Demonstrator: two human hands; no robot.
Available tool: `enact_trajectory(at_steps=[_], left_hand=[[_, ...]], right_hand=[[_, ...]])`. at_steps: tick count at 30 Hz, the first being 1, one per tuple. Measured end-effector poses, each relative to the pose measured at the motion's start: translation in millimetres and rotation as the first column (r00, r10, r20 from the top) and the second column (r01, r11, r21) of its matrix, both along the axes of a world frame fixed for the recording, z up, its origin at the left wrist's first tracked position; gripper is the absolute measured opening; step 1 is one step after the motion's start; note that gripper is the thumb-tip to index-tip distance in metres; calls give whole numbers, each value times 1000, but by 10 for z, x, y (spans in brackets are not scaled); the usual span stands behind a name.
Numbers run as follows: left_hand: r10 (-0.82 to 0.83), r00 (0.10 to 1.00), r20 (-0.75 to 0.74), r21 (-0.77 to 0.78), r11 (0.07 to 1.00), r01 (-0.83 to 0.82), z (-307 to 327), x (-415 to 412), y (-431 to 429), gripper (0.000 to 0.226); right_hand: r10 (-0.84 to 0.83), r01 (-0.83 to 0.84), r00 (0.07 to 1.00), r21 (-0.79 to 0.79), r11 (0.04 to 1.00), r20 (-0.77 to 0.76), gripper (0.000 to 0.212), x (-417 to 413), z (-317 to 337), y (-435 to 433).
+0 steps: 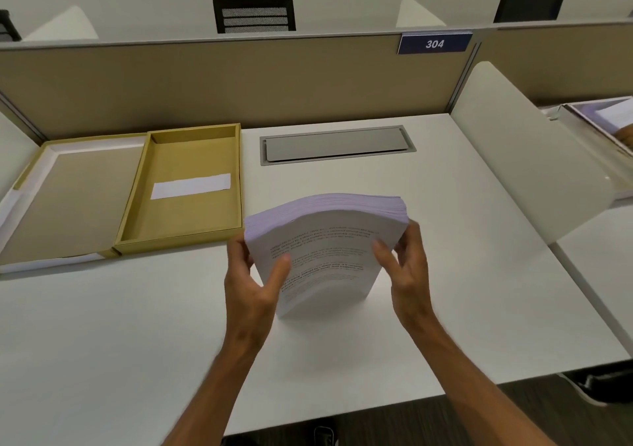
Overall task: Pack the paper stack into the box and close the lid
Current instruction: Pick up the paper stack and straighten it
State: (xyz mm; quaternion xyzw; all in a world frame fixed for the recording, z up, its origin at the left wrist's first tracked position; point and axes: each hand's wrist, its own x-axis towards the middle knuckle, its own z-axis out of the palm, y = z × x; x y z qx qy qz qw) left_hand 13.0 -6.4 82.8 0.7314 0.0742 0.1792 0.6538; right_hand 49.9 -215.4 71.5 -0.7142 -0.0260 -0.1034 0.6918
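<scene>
A thick paper stack with printed text stands on its lower edge on the white desk, its top bowed toward me. My left hand grips its left side, thumb on the printed face. My right hand holds its right side. To the left lies the open yellow-brown box, empty except for a white label on its floor. Its hinged lid lies flat, open, further left.
A white desk carries a grey cable hatch behind the stack. A beige partition closes the back, with a blue sign reading 304. A white side divider stands at the right. Black chairs show beyond.
</scene>
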Motion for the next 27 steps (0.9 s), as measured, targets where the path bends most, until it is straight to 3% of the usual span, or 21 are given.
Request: enact_trajectory(at_steps=[3, 5, 8, 12, 17, 21, 24, 27], left_hand=[[113, 993, 33, -156, 982, -106, 163, 86, -166, 45], [205, 978, -39, -228, 951, -209, 242, 151, -288, 41], [368, 917, -155, -242, 886, -396, 327, 274, -406, 32], [456, 868, -198, -197, 849, -491, 346, 364, -438, 27], [452, 874, -179, -179, 858, -481, 364, 366, -436, 31], [420, 892, -167, -195, 873, -448, 345, 362, -423, 34], [305, 947, -98, -213, 924, -319, 262, 291, -351, 44], [111, 993, -38, -151, 982, -116, 97, 156, -209, 53]], right_hand=[[-89, 80, 994, 137, 987, 68, 33, 30, 309, 169], [-189, 184, 982, 191, 964, 7, 28, 68, 429, 300], [-344, 365, 930, 195, 910, -132, 27, 181, 480, 435], [-423, 443, 891, 112, 889, -165, 19, 303, 451, 459], [-437, 447, 886, 33, 894, -158, 30, 328, 454, 469], [-383, 401, 907, 81, 913, -173, 31, 292, 475, 437], [-256, 270, 962, 179, 946, -94, 32, 171, 394, 320], [-62, 68, 997, 127, 990, -48, 37, 73, 201, 100]])
